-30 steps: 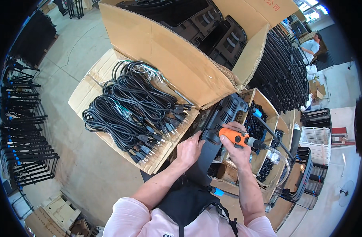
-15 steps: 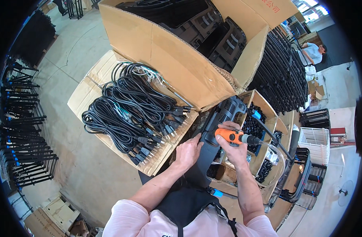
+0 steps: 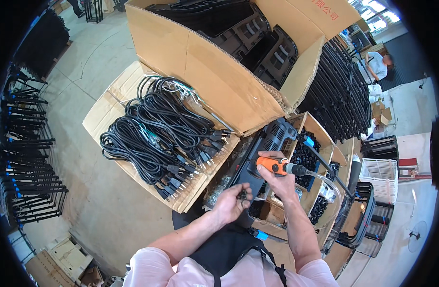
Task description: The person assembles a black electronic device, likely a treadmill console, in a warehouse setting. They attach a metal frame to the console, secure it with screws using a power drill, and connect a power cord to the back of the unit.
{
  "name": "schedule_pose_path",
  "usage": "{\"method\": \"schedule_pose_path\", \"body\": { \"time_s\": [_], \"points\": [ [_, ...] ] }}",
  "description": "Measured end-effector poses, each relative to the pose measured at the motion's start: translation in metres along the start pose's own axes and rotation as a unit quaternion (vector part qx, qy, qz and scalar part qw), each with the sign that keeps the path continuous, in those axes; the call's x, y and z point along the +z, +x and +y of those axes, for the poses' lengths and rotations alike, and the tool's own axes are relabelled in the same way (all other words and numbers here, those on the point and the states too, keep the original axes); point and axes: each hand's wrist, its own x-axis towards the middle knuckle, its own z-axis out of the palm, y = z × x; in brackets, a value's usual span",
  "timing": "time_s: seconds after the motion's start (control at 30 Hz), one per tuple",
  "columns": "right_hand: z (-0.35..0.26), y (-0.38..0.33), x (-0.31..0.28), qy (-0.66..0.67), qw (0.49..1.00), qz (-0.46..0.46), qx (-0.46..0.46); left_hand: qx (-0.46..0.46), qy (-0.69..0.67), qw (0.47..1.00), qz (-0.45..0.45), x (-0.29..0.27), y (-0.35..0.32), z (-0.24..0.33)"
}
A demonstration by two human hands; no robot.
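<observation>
My right hand is wrapped round an orange air screwdriver, whose grey end joins a clear hose. The tool lies over a long black plastic housing with vent slots at its far end; its tip is hidden from me. To the left of the tool my left hand is turned palm up near the housing's closer part. Its fingers curl round several small dark screws.
Bundled black power cords lie on a cardboard sheet at left. Behind stands a large carton with black plastic shells. A wooden compartment box of small black parts is at right. Another person is far right.
My left hand has drawn back toward me off the housing and turned palm up, showing the screws. My right hand has shifted slightly left with the screwdriver.
</observation>
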Motion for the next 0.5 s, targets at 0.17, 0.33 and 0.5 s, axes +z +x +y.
{"method": "schedule_pose_path", "body": {
  "time_s": [0.17, 0.33, 0.5],
  "points": [
    [0.007, 0.000, 0.000, -0.010, 1.000, -0.003, -0.017, -0.042, -0.010, 0.999, -0.032, -0.017, 0.006, -0.036],
    [-0.002, -0.021, -0.008, 0.054, 0.998, 0.038, -0.020, -0.045, 0.059, 0.992, -0.099, -0.038, 0.016, -0.051],
    [-0.010, -0.072, -0.037, 0.115, 0.990, 0.074, -0.034, 0.005, 0.084, 0.995, -0.044, -0.020, 0.013, -0.063]
  ]
}}
